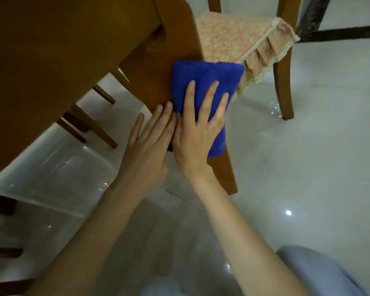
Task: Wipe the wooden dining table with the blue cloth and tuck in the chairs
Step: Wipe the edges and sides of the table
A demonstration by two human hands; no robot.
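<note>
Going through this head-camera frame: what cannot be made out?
Head view:
- Wooden dining table: top and left edges cut it off; wiped state unclear.
- Wooden table leg: partly hidden by folded blue cloth and flat right hand.
- Wooden chair with patterned cushion: backrest cut off by top edge.
- Wooden chair legs at left: seats hidden behind the table.

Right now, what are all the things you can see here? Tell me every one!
table: one, brown wood, upper left
table leg: one, brown wood, slanting down the middle
blue cloth: one, bright blue, folded, flat against the table leg
chair: one, brown wood, upper right, standing clear of the table
seat cover: one, pinkish patterned with a frilled edge, on that chair
chair legs: a few, brown, under the table at left
floor: shiny pale tiles
dark strip: one, black, top right
clothing: pale blue, bottom right
left hand: flat on the table leg, beside the cloth
right hand: fingers spread, pressing the cloth
</note>
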